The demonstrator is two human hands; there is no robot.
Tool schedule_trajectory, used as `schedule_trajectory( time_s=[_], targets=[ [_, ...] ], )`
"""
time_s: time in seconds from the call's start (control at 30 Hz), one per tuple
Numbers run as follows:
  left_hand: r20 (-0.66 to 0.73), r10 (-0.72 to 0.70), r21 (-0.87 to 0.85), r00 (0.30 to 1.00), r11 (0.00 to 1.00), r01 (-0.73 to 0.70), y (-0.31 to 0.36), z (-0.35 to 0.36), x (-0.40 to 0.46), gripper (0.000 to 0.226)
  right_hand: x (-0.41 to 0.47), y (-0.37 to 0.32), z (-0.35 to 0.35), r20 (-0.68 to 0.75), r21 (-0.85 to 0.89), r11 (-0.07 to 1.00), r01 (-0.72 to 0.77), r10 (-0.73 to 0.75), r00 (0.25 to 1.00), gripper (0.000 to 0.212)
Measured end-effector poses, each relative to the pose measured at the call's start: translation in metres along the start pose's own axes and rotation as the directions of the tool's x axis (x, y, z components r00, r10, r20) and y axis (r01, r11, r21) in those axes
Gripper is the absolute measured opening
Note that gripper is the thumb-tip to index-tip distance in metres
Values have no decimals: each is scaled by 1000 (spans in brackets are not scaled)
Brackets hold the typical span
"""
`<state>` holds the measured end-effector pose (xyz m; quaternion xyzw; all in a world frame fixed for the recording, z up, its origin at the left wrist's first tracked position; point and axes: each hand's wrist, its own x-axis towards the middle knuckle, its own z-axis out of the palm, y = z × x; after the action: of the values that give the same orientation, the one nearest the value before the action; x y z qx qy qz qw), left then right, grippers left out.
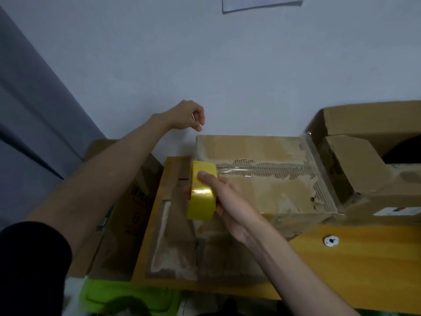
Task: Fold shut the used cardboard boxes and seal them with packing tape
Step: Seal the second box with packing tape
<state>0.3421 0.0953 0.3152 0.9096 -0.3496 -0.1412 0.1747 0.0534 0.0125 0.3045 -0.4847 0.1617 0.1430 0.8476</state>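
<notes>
Gripping one tape roll (202, 190), right hand (224, 197) nears two boxes (262, 179); left hand (189, 116) clenched.

A worn cardboard box (262, 174) lies closed on the tabletop (364, 258), its surface torn. A yellow tape roll (201, 195) stands on edge at its left end.

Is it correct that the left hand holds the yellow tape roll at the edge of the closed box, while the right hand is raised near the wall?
No, the hands are swapped. In the head view the right hand holds the yellow tape roll at the edge of the closed box, while the left hand is raised near the wall.
</notes>
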Motion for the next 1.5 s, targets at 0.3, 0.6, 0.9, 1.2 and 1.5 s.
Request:
schedule_trajectory(
  time_s=[0.3, 0.6, 0.9, 1.2, 1.5],
  targets=[
    [40, -14, -41, 999, 999, 16, -34, 14, 27, 21, 39, -17, 11, -10, 50, 998, -47, 48, 999, 33],
    [88, 14, -31, 996, 999, -12, -41, 19, 38, 19, 49, -20, 12, 19, 53, 997, -63, 62, 998, 29],
    [-1, 18, 107, 1000, 994, -17, -51, 30, 28, 49, 53, -16, 13, 21, 43, 994, -98, 97, 995, 36],
    [61, 273, 313, 960, 908, -278, -54, 57, -41, 46, 55, -13, 18, 29, 43, 995, -90, 89, 996, 29],
    [354, 114, 381, 928, 889, -254, -65, 59, -43, 61, 47, -10, 28, 0, -12, 995, -102, 102, 995, 20]
  ],
)
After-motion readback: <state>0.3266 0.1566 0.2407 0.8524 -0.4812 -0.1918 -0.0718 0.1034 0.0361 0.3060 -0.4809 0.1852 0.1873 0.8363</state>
